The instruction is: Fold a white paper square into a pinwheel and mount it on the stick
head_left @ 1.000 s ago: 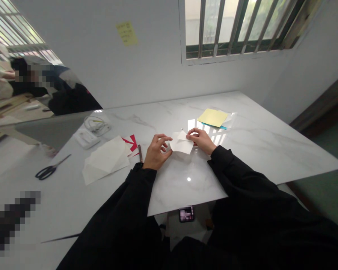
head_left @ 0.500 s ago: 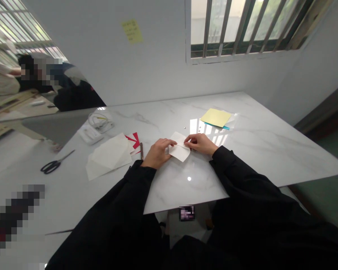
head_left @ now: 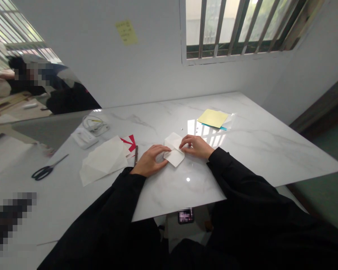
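A small sheet of folded white paper [head_left: 175, 159] lies on the marble-look table, with a crease or flap across its middle. At its left edge, my left hand [head_left: 150, 161] holds it, fingertips on top and thumb lower down at the side. My right hand [head_left: 197, 146] pinches the crease at the right side between thumb and bent fingers. To the left of my left hand are a brown, narrow knife-like tool [head_left: 136, 154], red paper scraps [head_left: 132, 143] and a stack of white paper sheets [head_left: 104, 159].
Black-handled scissors [head_left: 46, 171] lie at the far left. Behind the sheets sit a white box [head_left: 84, 138] and a coiled cable [head_left: 94, 123]. Yellow paper [head_left: 212, 117] rests at the back, near tiny shiny beads. A person [head_left: 64, 84] is beyond the partition.
My left hand has slid a little down and left along the paper, its thumb and fingers wider apart. My right hand keeps its pinch at the crease. The view has shifted slightly.
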A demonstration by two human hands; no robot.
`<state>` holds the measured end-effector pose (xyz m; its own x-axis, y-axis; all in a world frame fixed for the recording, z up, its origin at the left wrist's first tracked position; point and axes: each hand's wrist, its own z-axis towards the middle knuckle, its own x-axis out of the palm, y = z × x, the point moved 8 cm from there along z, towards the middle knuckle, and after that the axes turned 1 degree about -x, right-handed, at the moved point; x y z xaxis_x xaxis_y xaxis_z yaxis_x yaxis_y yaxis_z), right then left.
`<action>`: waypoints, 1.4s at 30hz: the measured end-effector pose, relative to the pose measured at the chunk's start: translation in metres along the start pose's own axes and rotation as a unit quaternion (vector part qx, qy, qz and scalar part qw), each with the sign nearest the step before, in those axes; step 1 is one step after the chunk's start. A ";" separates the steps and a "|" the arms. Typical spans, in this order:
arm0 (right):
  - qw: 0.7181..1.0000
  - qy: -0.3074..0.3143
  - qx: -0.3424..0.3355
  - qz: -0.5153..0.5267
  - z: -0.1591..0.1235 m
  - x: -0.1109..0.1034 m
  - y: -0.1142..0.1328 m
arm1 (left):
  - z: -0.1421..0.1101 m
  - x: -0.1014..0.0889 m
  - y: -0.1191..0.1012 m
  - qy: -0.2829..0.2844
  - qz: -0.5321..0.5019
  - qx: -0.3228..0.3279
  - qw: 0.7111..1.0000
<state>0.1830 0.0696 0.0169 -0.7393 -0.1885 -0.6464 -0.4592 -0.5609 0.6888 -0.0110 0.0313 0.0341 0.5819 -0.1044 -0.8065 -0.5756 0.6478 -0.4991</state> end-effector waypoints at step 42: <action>0.994 0.103 -0.028 0.015 -0.005 0.000 0.004 | -0.007 0.002 0.020 -0.014 -0.054 -0.073 0.996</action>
<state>0.1834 0.0632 0.0177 -0.6322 -0.3641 -0.6839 -0.4064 -0.5957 0.6928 -0.0256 0.0386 0.0198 0.6590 -0.1455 -0.7380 -0.5856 0.5166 -0.6247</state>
